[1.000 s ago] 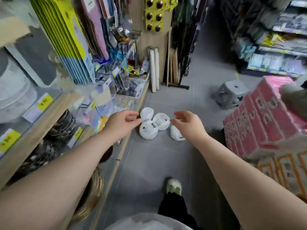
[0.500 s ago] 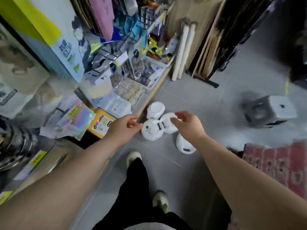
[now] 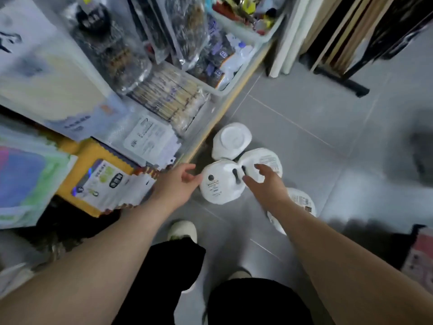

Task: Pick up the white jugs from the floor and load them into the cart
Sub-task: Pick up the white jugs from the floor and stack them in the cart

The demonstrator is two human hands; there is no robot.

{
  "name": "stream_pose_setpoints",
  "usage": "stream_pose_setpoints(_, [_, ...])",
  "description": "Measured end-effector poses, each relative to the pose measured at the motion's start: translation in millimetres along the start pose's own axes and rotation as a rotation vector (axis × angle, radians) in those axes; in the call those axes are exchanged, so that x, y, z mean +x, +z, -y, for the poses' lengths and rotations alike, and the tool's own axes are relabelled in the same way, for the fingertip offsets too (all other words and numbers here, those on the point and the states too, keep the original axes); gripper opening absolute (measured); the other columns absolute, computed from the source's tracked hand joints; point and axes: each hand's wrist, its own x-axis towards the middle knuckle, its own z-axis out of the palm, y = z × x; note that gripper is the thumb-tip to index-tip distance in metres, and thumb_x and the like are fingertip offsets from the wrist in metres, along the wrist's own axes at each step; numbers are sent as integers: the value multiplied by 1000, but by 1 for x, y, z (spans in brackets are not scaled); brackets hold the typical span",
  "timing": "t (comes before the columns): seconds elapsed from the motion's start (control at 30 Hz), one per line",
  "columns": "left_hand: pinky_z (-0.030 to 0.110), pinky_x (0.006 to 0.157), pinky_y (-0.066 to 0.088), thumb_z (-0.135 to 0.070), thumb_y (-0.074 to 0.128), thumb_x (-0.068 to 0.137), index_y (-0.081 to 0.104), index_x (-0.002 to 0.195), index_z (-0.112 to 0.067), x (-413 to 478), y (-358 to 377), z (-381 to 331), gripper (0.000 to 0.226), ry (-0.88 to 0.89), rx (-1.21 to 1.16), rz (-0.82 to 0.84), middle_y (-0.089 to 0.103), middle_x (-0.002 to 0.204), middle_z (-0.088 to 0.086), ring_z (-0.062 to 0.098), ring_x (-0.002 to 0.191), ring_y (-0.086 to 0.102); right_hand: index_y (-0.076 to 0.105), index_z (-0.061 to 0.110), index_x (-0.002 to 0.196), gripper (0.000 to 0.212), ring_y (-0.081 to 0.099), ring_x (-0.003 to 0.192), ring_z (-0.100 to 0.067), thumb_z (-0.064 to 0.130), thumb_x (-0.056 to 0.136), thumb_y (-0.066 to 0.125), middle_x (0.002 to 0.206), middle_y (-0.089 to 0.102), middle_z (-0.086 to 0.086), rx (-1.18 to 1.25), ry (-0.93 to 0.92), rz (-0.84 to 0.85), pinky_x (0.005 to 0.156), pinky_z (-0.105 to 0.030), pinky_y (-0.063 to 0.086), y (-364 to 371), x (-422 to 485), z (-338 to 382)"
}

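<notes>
Several white jugs stand bunched on the grey tiled floor beside the shelf base. The nearest jug (image 3: 219, 184) has a black round mark and a dark handle slot on top. Behind it stand a plain-lidded jug (image 3: 232, 140) and a labelled jug (image 3: 267, 160). Another jug (image 3: 302, 202) is half hidden under my right forearm. My left hand (image 3: 175, 184) hangs open, fingertips just left of the nearest jug. My right hand (image 3: 264, 184) hovers open above the two middle jugs, holding nothing. The cart is out of view.
Low shelves (image 3: 225, 99) on the left hold packaged goods, with a yellow packet (image 3: 98, 174) jutting toward my left wrist. My legs in black trousers and pale shoes (image 3: 182, 231) stand just below the jugs. White rolls (image 3: 290, 36) and a black stand foot (image 3: 344, 80) lie beyond.
I have bent down, so the jugs look larger and closer. Both hands dropped toward the jugs, the right hand now over the middle ones. The grey stool and pink packs slid out of view.
</notes>
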Motion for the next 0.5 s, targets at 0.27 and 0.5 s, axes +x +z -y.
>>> stream_pose_setpoints(0.27, [29,84,42,-37,61,92,52,135,-28,136,116,98,45,-80,-25,-48,61,112,-7,11,103,56,31,21,150,80,41,134,-30,51,85,66,149,41,-7,-110,3,90,111,-46,34,105,148,-91])
stream_pose_setpoints(0.5, [48,111,34,-60,49,91,31,149,-36,205,176,143,65,-195,-231,39,39,152,2,26,138,38,-5,31,154,122,9,149,-28,63,68,75,162,7,-9,-171,-11,121,119,-51,16,160,215,-122])
